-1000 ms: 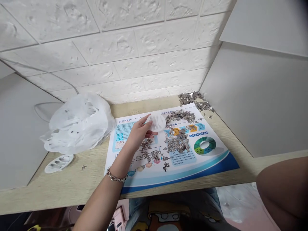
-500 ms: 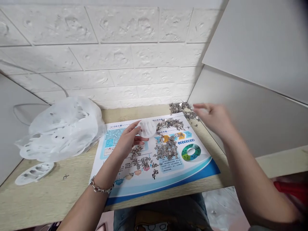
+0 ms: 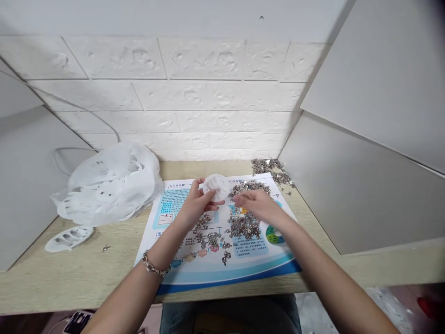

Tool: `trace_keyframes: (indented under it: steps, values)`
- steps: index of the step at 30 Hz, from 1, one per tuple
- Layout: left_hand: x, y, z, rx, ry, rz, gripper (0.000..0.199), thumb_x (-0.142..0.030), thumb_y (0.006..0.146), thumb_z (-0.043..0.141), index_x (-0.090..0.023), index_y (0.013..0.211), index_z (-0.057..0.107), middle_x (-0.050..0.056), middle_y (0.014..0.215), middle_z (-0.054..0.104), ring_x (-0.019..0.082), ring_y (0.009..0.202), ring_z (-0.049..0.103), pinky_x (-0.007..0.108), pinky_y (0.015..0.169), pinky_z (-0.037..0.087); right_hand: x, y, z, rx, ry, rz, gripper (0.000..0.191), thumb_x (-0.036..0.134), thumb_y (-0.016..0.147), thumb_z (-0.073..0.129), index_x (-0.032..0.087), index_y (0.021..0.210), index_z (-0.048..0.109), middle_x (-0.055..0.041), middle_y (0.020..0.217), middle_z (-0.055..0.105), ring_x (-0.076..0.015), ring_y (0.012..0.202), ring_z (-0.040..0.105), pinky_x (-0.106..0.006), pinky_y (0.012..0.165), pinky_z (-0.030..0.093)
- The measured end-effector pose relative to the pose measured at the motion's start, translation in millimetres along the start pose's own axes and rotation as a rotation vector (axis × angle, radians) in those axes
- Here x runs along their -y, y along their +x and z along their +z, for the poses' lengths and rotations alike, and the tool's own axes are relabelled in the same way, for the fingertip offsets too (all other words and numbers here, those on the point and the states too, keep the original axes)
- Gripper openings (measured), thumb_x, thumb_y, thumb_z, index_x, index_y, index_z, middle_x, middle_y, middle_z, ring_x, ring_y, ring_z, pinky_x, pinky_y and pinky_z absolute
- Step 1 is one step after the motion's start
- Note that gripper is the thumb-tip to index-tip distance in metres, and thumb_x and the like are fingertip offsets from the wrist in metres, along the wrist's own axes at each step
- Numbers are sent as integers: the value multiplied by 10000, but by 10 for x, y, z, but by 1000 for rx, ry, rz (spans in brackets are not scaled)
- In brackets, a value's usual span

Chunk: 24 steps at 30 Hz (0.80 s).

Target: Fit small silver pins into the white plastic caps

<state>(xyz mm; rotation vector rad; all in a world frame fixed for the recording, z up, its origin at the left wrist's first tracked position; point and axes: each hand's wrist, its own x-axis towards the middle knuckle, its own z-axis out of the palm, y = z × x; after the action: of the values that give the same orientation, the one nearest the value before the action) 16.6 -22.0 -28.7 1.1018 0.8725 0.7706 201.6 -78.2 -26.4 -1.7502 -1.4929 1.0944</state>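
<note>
Left hand [image 3: 199, 204]: fingers closed around white slotted piece [image 3: 215, 187], above the printed sheet's [image 3: 208, 266] twelve o'clock edge. Right hand [image 3: 259, 206]: at its three o'clock, fingers partly curled; grip cannot be determined.

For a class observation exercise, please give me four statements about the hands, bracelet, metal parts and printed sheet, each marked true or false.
1. The left hand holds a white piece. True.
2. The bracelet is on the right wrist. False: it is on the left wrist.
3. Small metal parts lie on the printed sheet. True.
4. The wall behind is red. False: it is white.
</note>
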Motion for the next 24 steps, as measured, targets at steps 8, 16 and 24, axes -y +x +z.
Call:
trace_keyframes:
  steps: [8, 16, 24]
  values:
    - [105, -75, 148, 66, 226, -19, 376, -355, 775, 560, -184, 1087, 438, 101, 1043, 556, 177, 825, 593, 230, 599, 463, 59, 117, 304, -296, 68, -187, 286, 382, 737, 485, 177, 593, 348, 34, 575, 370, -86, 531, 340, -217, 483, 278]
    - [101, 8, -14, 115, 420, 91, 278, -349, 722, 591, -140, 906, 593, 38, 711, 570, 102, 575, 476, 191, 493, 357, 179, 278, 10, 92, -63, -237, 200, 352, 699, 570, 210, 840, 561, 2, 699, 598, -89, 529, 452, -213, 453, 320]
    - [129, 21, -9, 97, 285, -77, 236, -294, 712, 599, -138, 888, 576, 35, 663, 565, 84, 500, 463, 180, 442, 376, -219, 931, -854, -453, -613, 132, 347, 307, 835, 374, 91, 958, 618, -166, 955, 615, -181, 788, 562, -251, 592, 373]
